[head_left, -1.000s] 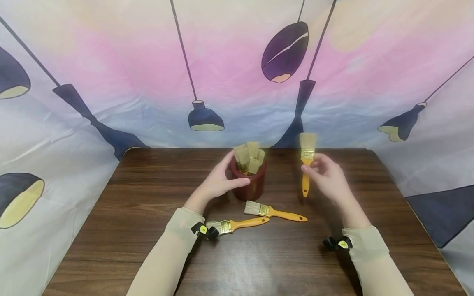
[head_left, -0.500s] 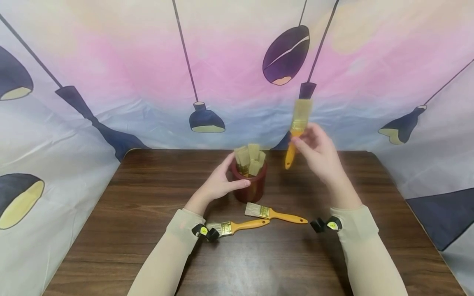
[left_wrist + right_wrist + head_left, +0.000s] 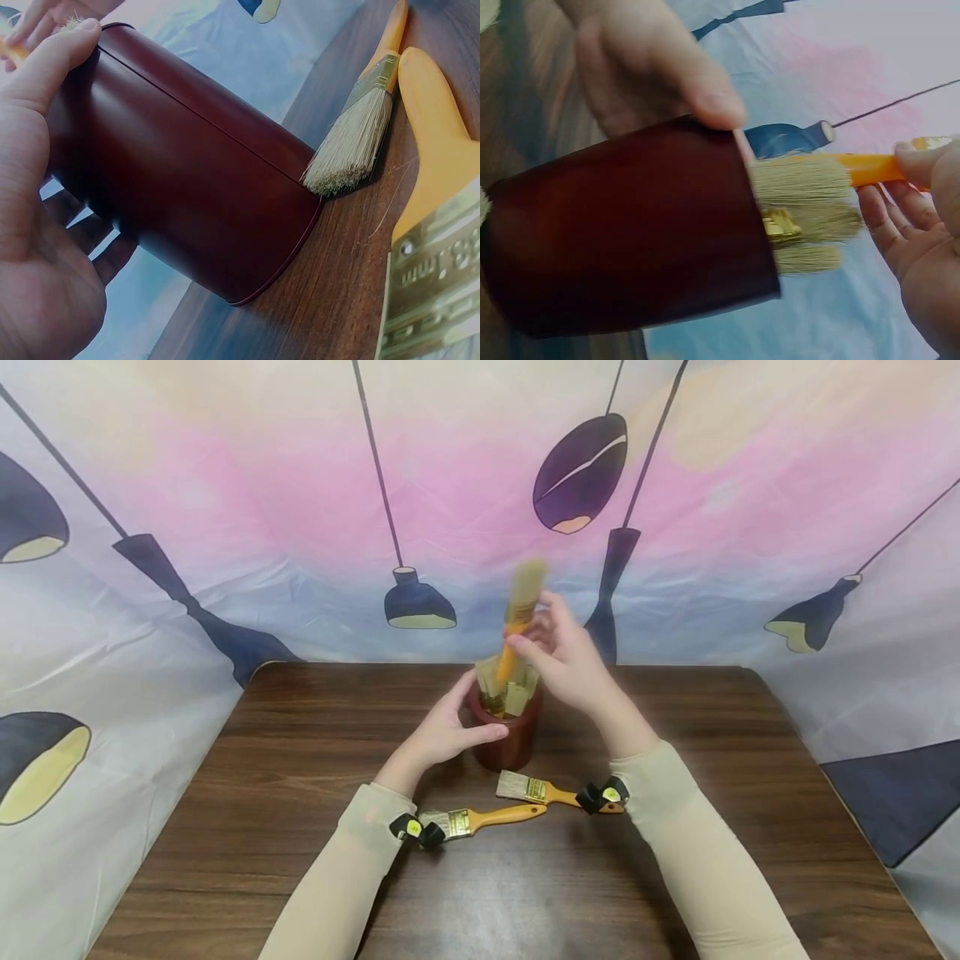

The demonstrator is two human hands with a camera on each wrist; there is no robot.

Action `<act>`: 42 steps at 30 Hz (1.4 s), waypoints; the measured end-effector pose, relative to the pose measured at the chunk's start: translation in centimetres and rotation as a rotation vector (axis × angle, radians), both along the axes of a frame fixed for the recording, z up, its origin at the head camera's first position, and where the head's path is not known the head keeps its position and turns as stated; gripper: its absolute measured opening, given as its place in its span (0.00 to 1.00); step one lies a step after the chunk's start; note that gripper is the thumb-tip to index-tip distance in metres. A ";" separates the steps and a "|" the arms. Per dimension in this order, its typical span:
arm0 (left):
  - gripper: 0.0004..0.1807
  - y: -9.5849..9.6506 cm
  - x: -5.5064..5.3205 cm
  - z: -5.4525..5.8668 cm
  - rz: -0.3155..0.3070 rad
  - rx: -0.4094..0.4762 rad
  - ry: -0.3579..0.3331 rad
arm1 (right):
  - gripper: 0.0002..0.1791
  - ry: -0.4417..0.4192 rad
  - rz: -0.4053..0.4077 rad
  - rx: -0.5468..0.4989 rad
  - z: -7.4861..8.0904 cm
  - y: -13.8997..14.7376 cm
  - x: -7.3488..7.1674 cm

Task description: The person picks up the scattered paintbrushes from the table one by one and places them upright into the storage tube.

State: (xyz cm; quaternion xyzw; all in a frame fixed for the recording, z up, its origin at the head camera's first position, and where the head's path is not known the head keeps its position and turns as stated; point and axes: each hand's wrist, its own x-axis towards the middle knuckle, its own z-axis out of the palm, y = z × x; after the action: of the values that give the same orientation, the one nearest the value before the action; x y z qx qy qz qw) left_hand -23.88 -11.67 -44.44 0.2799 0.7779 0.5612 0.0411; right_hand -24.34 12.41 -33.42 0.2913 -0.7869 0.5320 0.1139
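Observation:
A dark red cup [image 3: 517,745] stands on the table with several paintbrushes in it, bristles up. My left hand [image 3: 442,727] grips its side, thumb across the front near the rim and fingers round the back. Above the cup my right hand [image 3: 566,660] pinches another paintbrush [image 3: 523,597], bristles up, its orange handle pointing down over the brushes in the cup. In the right wrist view that orange handle [image 3: 876,169] lies beside the bristles [image 3: 802,180] at the cup's mouth.
Two paintbrushes lie on the table in front of the cup: one brush [image 3: 517,787] close to its base, the other [image 3: 495,817] nearer me by the left wrist. The brown wooden table [image 3: 300,760] ends at a printed backdrop [image 3: 300,485].
My right hand has risen with its paintbrush and moved left, from the right side of the table to over the cup. The left hand has stayed on the cup.

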 end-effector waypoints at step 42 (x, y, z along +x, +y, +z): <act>0.47 0.2 0.2 -0.3 -0.027 0.047 -0.040 | 0.18 0.138 0.020 0.216 -2.7 1.3 0.4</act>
State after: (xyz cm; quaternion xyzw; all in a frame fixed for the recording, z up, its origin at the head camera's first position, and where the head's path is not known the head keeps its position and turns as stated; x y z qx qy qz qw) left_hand -23.69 -11.50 -44.73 0.2799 0.7598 0.5840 0.0576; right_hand -23.97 13.72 -36.12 0.3459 -0.8268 0.4239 0.1305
